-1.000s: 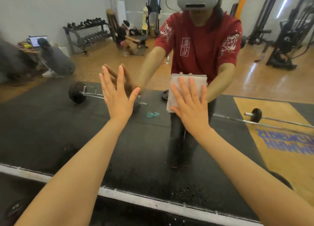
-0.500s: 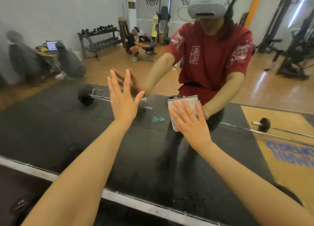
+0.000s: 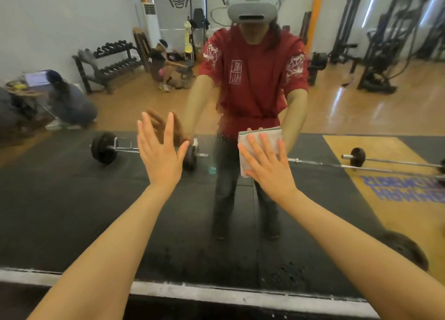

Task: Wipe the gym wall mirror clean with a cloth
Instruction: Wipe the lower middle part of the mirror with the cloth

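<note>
The wall mirror fills the view and reflects me in a red shirt with a headset. My left hand lies flat against the glass with fingers apart and nothing in it. To its right, my right hand presses a folded white cloth flat on the glass at about the same height. The cloth's top and left edges show past my fingers; the rest is under my palm.
The mirror's grey bottom edge runs across low in the view, with specks and droplets on the glass just above it. Reflected are a barbell, a dumbbell rack, seated people and gym machines.
My right hand slid the cloth down the glass, then back up a little. My left hand stayed flat on the mirror. The view has tilted slightly.
</note>
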`<state>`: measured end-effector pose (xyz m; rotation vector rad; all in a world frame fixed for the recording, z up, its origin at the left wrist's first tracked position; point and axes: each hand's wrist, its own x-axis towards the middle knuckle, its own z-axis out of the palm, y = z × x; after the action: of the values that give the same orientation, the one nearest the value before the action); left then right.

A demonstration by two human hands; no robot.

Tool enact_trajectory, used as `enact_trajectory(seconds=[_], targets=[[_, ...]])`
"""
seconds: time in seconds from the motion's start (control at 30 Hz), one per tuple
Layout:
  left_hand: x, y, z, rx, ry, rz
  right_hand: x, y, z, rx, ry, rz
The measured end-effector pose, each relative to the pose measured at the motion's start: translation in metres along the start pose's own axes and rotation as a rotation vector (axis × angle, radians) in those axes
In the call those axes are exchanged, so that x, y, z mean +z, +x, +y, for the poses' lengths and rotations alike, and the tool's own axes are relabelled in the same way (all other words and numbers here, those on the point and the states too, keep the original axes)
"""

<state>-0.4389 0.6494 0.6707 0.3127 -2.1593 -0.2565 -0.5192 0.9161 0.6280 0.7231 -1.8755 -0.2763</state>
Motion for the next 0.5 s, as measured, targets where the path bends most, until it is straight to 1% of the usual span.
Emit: enact_trajectory(seconds=[0.07, 0.17, 0.23, 0.37, 0.5], targets=[[-0.002, 0.005, -0.017, 0.031, 0.009, -0.003, 0.000, 0.012, -0.018, -0.020, 0.007, -0.002], [0.002, 0.007, -0.028, 0.114, -0.003, -0.014, -0.003, 0.012, -0.030, 0.010, -0.003, -0.009], [0.006, 0.008, -0.030, 0.119, -0.017, 0.004, -0.004, 0.003, -0.021, 0.050, 0.017, -0.015], [0.010, 0.009, -0.032, 0.120, -0.032, 0.010, -0.010, -0.021, 0.001, 0.185, 0.028, -0.106], [0.011, 0.009, -0.031, 0.117, -0.061, 0.004, -0.013, 0.001, -0.016, 0.246, 0.026, -0.100]])
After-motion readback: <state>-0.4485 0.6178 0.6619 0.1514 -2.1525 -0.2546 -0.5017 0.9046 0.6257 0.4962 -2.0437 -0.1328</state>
